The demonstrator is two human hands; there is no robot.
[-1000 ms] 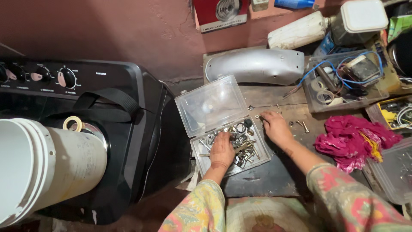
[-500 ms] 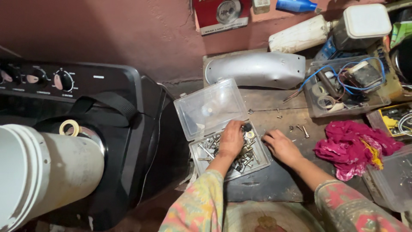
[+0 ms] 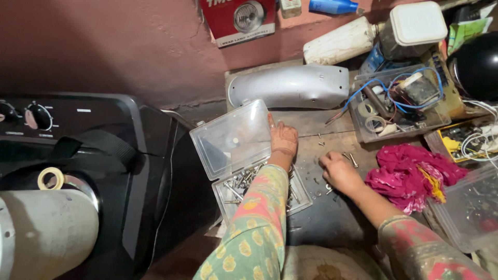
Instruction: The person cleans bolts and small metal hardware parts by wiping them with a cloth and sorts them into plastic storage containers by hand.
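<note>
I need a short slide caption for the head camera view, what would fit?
Left hand at the open lid of a clear box of screws; right hand among loose screws on the workbench.

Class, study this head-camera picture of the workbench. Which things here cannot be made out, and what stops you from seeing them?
- Contents of the clear plastic box: partly hidden by the left sleeve; screws too small to sort.
- Right hand fingertips: curled under, so any held screw is hidden.
- Left hand palm: faces away, against the lid.
- Black round object: cut off by the right edge.
</note>
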